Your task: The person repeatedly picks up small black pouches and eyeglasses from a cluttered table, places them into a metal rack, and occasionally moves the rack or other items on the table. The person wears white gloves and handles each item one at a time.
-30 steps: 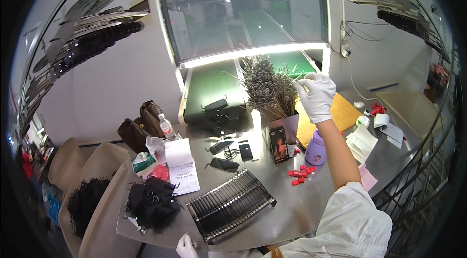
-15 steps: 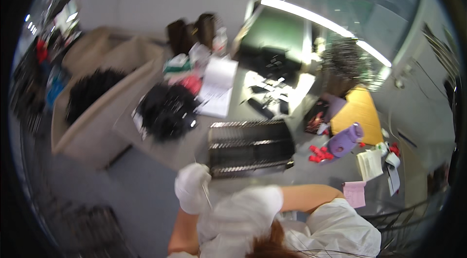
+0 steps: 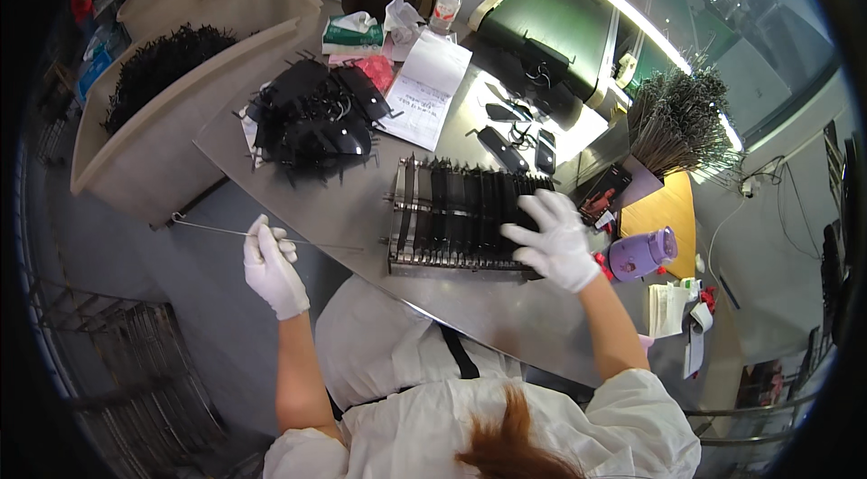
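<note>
Since the earlier frames the right hand (image 3: 553, 240) has come down from the bundle of thin rods (image 3: 679, 122) and now lies on the rack, while the left hand (image 3: 271, 267) has risen beside the tabletop's near edge.

Head view: the left hand, gloved white, is closed on a thin metal rod (image 3: 262, 234). The rod's long axis runs nearly level, its looped end pointing away from the rack to the left, its other end reaching toward the rack's left side. The right hand, also gloved, rests with fingers spread on the right part of the metal rack (image 3: 452, 217), gripping nothing. The rack lies flat on the grey tabletop (image 3: 488, 316), its black strips running front to back. Left of the rack sits a pile of black parts (image 3: 312, 122); right of it lies a purple bottle (image 3: 639, 253).
</note>
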### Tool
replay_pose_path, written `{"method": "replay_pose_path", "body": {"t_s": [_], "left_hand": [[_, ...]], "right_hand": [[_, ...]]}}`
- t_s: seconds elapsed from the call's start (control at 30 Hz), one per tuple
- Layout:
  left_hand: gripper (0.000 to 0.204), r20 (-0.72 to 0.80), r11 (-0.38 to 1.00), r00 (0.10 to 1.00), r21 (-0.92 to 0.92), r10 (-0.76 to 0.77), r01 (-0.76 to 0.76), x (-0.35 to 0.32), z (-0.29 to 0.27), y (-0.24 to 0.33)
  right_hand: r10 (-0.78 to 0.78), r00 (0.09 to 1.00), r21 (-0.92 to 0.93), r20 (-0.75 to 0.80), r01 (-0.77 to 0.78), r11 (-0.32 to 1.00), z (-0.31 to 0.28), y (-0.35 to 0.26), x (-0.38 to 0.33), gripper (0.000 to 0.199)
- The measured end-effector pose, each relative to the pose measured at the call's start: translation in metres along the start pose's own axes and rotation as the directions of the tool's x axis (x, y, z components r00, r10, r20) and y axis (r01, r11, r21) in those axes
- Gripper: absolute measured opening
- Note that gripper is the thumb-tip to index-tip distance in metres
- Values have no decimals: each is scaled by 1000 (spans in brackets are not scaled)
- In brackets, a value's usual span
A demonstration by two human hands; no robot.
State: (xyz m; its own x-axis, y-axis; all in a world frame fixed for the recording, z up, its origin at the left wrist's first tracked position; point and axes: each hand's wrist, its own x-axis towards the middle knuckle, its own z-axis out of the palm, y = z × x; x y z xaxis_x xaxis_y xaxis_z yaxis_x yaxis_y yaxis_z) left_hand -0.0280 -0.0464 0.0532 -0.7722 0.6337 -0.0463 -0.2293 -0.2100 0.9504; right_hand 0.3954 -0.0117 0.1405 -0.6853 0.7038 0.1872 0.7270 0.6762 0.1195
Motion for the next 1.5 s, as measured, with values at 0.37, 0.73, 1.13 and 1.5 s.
{"method": "replay_pose_path", "body": {"t_s": [0.37,0.73,1.13,1.5], "left_hand": [[22,171,990,975,47,-139,133,-20,11,-43],[22,35,978,978,-19,-206,206,-4,-26,-55],[21,-17,951,958,-120,-287,283,7,-29,-63],[23,66,924,923,-5,-380,381,-17,-31,-68]], "right_hand": [[208,968,-18,-138,-212,977,-22,1,5,52],[-158,985,111,72,149,982,3,-53,72,63],[681,724,-15,108,-684,729,28,79,-176,47],[717,477,703,507,-711,-24,124,12,-159,88]]}}
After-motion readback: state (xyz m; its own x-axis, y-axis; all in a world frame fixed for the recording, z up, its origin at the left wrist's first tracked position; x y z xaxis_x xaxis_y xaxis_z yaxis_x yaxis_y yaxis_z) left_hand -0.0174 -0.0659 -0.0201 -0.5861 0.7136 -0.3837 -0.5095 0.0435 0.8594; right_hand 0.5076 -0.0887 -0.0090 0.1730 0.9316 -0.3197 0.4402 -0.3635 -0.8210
